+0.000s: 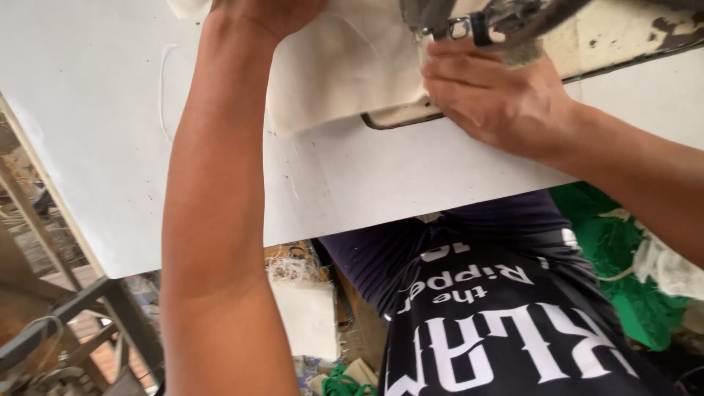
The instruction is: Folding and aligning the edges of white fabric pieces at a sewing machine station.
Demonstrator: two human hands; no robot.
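Right hand laid flat, fingers extended and pressing cream-white cloth beside the grey metal sewing-machine head at far right. Left hand on the same cloth, far centre — fingers cut off, grip impossible to tell. Below, white flat tabletop; green fabric heap near right.

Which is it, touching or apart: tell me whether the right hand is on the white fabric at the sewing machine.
Touching. The head view shows the right hand pressed flat on the white fabric, fingers at the sewing machine.
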